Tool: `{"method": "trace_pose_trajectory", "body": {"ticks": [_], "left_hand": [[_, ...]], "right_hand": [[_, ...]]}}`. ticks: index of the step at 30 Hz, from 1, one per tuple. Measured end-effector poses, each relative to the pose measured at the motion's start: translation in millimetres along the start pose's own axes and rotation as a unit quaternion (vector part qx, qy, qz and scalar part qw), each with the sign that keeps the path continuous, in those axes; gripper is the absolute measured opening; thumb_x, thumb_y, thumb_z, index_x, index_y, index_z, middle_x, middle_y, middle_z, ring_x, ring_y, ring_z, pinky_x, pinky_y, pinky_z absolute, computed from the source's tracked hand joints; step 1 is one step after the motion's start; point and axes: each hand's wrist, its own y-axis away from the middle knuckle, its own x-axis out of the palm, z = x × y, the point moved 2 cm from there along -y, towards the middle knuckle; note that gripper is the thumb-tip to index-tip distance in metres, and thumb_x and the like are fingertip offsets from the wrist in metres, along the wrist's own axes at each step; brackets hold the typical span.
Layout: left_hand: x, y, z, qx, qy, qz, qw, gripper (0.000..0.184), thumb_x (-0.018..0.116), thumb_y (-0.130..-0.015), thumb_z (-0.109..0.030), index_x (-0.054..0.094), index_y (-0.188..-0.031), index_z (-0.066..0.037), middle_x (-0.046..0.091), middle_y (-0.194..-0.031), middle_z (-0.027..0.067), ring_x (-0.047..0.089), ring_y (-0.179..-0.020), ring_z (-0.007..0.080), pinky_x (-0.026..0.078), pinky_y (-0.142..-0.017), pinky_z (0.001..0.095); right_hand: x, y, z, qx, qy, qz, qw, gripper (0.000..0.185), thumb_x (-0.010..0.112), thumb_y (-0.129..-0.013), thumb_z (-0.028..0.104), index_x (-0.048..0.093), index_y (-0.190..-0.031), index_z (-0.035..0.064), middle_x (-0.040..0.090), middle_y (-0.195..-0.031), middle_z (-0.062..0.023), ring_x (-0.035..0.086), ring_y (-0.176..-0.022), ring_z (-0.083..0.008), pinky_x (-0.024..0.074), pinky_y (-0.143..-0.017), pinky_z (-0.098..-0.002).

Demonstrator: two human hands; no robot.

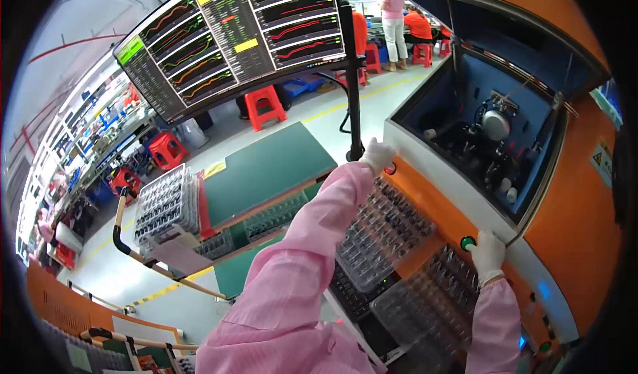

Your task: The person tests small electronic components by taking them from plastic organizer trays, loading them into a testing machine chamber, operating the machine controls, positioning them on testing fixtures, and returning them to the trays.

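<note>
My left hand (377, 156), in a white glove, reaches to the far end of the machine's orange front ledge (438, 204). Its fingers look curled in, with no held object visible, beside a red button (390, 168); their undersides are hidden. Nearer me, my right hand (488, 254), also gloved, has its thumb on a green button (468, 243). The other fingers extend along the ledge beneath the open chamber (495, 124), holding nothing. Dark fixtures and a round metal part (495, 125) sit inside this chamber. Clear trays of small parts (379, 234) lie below the ledge, between my arms.
A monitor (239, 38) with graphs stands on a black post (354, 95). Left of my arm is a cart with a green top (272, 168) and stacked trays (163, 204). A keyboard (352, 287) lies partly under the trays. Red stools (264, 108) and other people are farther back.
</note>
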Motion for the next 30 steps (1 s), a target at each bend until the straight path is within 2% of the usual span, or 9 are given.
{"method": "trace_pose_trajectory", "body": {"ticks": [4, 6, 10, 19, 22, 24, 25, 27, 30], "left_hand": [[-50, 21, -77, -0.062, 0.15, 0.016, 0.987, 0.028, 0.065, -0.083, -0.029, 0.067, -0.096, -0.004, 0.069, -0.091, 0.0109, 0.067, -0.082, 0.0297, 0.05, -0.076, 0.0378], [-66, 59, -127, 0.119, 0.494, -0.064, 0.859, 0.031, 0.063, -0.087, -0.03, 0.065, -0.098, -0.001, 0.068, -0.091, 0.0128, 0.066, -0.078, 0.0263, 0.051, -0.074, 0.0349], [-112, 158, -240, 0.113, 0.699, 0.083, 0.701, 0.038, 0.058, -0.092, -0.03, 0.052, -0.116, 0.0, 0.063, -0.098, 0.0109, 0.063, -0.081, 0.019, 0.051, -0.076, 0.0301], [-88, 240, -327, 0.078, 0.885, -0.052, 0.456, 0.031, 0.058, -0.094, -0.017, 0.048, -0.12, -0.003, 0.058, -0.099, 0.0045, 0.057, -0.077, 0.0116, 0.048, -0.07, 0.0244], [-80, 249, -292, 0.002, 0.856, 0.094, 0.508, 0.02, 0.061, -0.091, -0.017, 0.057, -0.103, -0.002, 0.058, -0.086, 0.0014, 0.058, -0.079, 0.0147, 0.05, -0.073, 0.0285], [-73, 238, -252, -0.073, 0.768, 0.04, 0.636, 0.018, 0.062, -0.089, -0.013, 0.061, -0.105, -0.003, 0.059, -0.085, 0.0025, 0.056, -0.075, 0.0094, 0.047, -0.067, 0.0223], [-63, 227, -224, 0.005, 0.587, -0.182, 0.789, 0.016, 0.062, -0.088, -0.01, 0.064, -0.103, -0.006, 0.061, -0.082, 0.0029, 0.056, -0.07, 0.0094, 0.049, -0.065, 0.0236], [-67, 211, -170, -0.192, 0.605, -0.067, 0.77, 0.016, 0.06, -0.087, -0.018, 0.068, -0.097, -0.009, 0.069, -0.087, 0.0096, 0.067, -0.087, 0.0214, 0.051, -0.078, 0.0345], [-21, 178, -100, -0.178, 0.38, -0.181, 0.889, 0.021, 0.059, -0.085, -0.028, 0.07, -0.096, -0.014, 0.07, -0.088, 0.0073, 0.067, -0.088, 0.0248, 0.049, -0.08, 0.0413]], "right_hand": [[-15, 8, -9, 0.047, -0.224, 0.065, 0.971, 0.026, 0.069, -0.082, 0.023, 0.057, -0.092, 0.0027, 0.06, -0.087, -0.0122, 0.063, -0.08, -0.0272, 0.0469, -0.067, -0.0375], [-17, 21, -15, 0.034, -0.353, 0.012, 0.935, 0.021, 0.062, -0.088, 0.024, 0.055, -0.089, 0.0036, 0.057, -0.081, -0.0083, 0.058, -0.076, -0.0229, 0.045, -0.066, -0.0348], [-67, 72, 10, 0.1, -0.623, -0.088, 0.771, 0.02, 0.047, -0.097, 0.021, 0.053, -0.097, 0.0018, 0.055, -0.087, -0.0104, 0.056, -0.091, -0.023, 0.0429, -0.082, -0.0328], [-105, 181, 78, -0.054, -0.409, -0.194, 0.89, 0.024, 0.049, -0.095, 0.012, 0.051, -0.116, 0.0016, 0.052, -0.12, -0.0148, 0.049, -0.115, -0.0274, 0.0361, -0.101, -0.037], [-115, 202, 68, -0.057, -0.431, -0.181, 0.882, 0.024, 0.047, -0.096, 0.013, 0.052, -0.117, 0.0018, 0.051, -0.123, -0.0144, 0.048, -0.119, -0.0266, 0.0342, -0.103, -0.0363], [-131, 214, 58, -0.05, -0.447, -0.171, 0.877, 0.026, 0.042, -0.099, 0.016, 0.053, -0.117, 0.0016, 0.051, -0.126, -0.0138, 0.047, -0.121, -0.0246, 0.0324, -0.105, -0.0332], [-137, 222, 50, -0.045, -0.447, -0.175, 0.876, 0.026, 0.042, -0.099, 0.016, 0.053, -0.117, 0.0016, 0.051, -0.126, -0.0138, 0.047, -0.121, -0.0246, 0.0324, -0.105, -0.0332], [-147, 240, 31, -0.031, -0.43, -0.191, 0.882, 0.023, 0.045, -0.098, 0.016, 0.054, -0.113, 0.002, 0.053, -0.121, -0.0125, 0.047, -0.12, -0.0243, 0.033, -0.104, -0.0349], [-148, 261, 13, -0.004, -0.438, -0.208, 0.875, 0.021, 0.045, -0.098, 0.016, 0.055, -0.111, 0.0021, 0.054, -0.117, -0.0111, 0.048, -0.117, -0.0235, 0.0335, -0.103, -0.035]]}}
